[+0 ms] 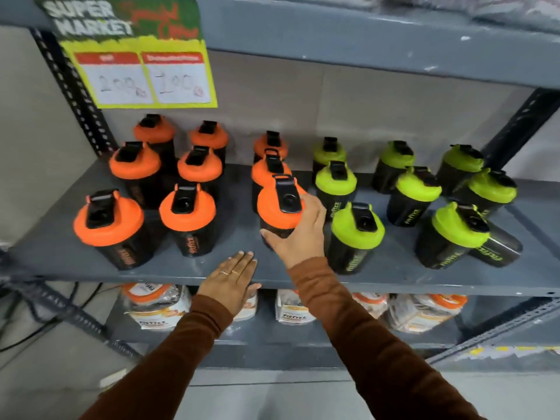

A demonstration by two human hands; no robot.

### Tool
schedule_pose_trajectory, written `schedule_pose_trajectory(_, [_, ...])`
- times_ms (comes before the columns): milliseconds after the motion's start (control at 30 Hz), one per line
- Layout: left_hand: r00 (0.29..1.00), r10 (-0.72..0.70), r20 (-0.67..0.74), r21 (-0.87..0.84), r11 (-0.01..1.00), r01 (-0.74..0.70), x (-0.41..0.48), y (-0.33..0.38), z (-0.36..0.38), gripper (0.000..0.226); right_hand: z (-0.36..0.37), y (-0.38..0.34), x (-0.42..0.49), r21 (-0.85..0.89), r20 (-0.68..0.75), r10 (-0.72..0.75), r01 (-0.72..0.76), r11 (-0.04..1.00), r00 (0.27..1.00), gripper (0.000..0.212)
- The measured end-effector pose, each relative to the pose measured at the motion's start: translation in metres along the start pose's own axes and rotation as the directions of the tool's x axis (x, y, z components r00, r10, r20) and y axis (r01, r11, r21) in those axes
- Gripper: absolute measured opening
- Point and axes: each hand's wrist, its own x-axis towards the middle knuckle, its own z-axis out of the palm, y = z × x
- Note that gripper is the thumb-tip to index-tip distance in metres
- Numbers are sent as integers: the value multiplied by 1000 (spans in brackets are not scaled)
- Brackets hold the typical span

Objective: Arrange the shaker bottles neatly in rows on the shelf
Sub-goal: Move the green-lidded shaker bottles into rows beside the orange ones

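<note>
Black shaker bottles stand in rows on a grey metal shelf [91, 268]. Several on the left carry orange lids, such as the front-left one [109, 219]; several on the right carry green lids, such as one at the front [357, 228]. My right hand [300, 234] is wrapped around the front orange-lidded bottle [277, 207] of the third column, thumb on its near side. My left hand [231, 281] lies flat on the shelf's front edge, fingers apart, holding nothing. One black bottle [500, 247] lies tilted behind the front-right green-lidded bottle [454, 231].
A yellow and green supermarket price sign [136, 53] hangs from the shelf above at the left. Perforated black uprights [72, 95] frame the shelf's sides. The lower shelf holds plastic-wrapped orange-lidded products [154, 304]. Cables lie on the floor at the left.
</note>
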Motion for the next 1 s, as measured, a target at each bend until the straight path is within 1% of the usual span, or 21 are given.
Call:
schedule_pose_trajectory(67, [1000,10,0,-8,1000,-10,1,0,2,74,9,11,-3,-38,35,105,-104,994,994,90])
schedule_pose_trajectory(167, [1000,24,-16,24,999,-24,0,-1,3,74,14,20,-3,-80,20,171,-169,982,985,92])
schedule_pose_trajectory(233, [999,26,-38,30,999,-25,0,-1,4,75,14,22,-3,-90,17,168,-166,982,986,93])
schedule_pose_trajectory(367, [999,30,-41,39,999,-29,-1,2,5,75,4,25,-15,-111,74,129,-120,987,989,97])
schedule_pose_trajectory(433, [999,34,-26,45,998,-33,-2,4,6,73,-6,34,-36,-135,49,91,-84,987,995,87])
schedule_pose_trajectory(467, [999,38,-26,50,998,-37,-3,6,7,70,-12,38,-49,-143,27,84,-79,987,996,78])
schedule_pose_trajectory(533, [997,62,-55,63,996,-59,-5,12,11,62,-27,51,-73,-154,-21,50,-53,987,999,53])
schedule_pose_trajectory(600, [980,156,-123,74,986,-148,-5,30,17,50,-49,72,-87,-221,-69,3,-18,975,998,31])
schedule_pose_trajectory(667, [939,296,-176,110,954,-280,-3,55,27,43,-77,98,-88,-273,-138,5,-43,961,990,22])
schedule_pose_trajectory(767, [877,436,-201,103,900,-423,14,109,32,37,-132,136,-73,-221,-285,137,-204,954,949,33])
schedule_pose_trajectory(833, [851,488,-191,93,872,-480,33,150,31,38,-172,159,-58,-252,-378,161,-269,930,911,33])
schedule_pose_trajectory(900, [847,506,-165,96,863,-497,56,190,28,42,-212,177,-39,-338,-442,125,-294,894,888,36])
schedule_pose_trajectory(1000, [896,442,-47,55,897,-439,90,236,24,52,-256,196,-9,-485,-475,20,-281,828,880,49])
